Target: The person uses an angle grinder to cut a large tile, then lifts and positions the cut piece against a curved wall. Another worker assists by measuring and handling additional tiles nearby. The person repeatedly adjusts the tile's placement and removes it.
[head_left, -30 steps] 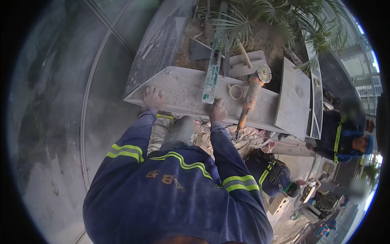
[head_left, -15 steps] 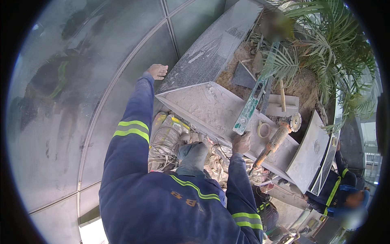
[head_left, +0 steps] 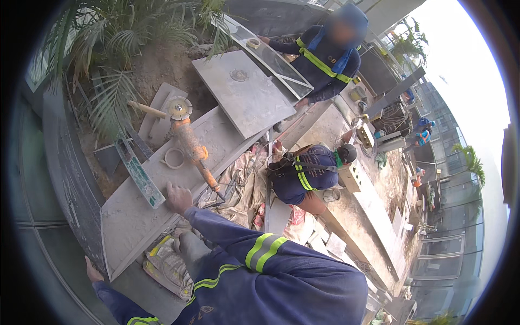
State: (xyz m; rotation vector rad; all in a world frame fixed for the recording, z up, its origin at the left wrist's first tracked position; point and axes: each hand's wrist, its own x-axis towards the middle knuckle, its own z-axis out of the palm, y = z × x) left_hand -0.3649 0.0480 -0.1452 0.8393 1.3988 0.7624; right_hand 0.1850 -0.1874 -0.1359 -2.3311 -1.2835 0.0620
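My right hand (head_left: 179, 199) rests at the near edge of a grey, dusty stone ledge (head_left: 127, 222), just beside the end of a green spirit level (head_left: 140, 172). Its index finger is stretched out, and I see nothing held. My left hand (head_left: 93, 269) is at the ledge's left corner, beside the dark stone side panel (head_left: 76, 187); its fingers are extended and nothing shows in them. To the right of the level lie a roll of tape (head_left: 174, 157) and an orange angle grinder (head_left: 189, 142) with a round cutting disc (head_left: 179, 108).
A loose square stone slab (head_left: 244, 95) lies across the ledge's far right. Behind are a wooden handle (head_left: 147, 109), soil and palm fronds (head_left: 116, 100). One co-worker (head_left: 327, 59) holds a long metal-framed piece (head_left: 265, 54); another (head_left: 306, 173) bends down at right. Crumpled sheeting (head_left: 238, 187) covers the floor.
My view has swung to the right, bringing the co-workers and walkway into sight. My right hand stays by the level's end, now with its index finger extended. My left hand remains near the ledge's corner.
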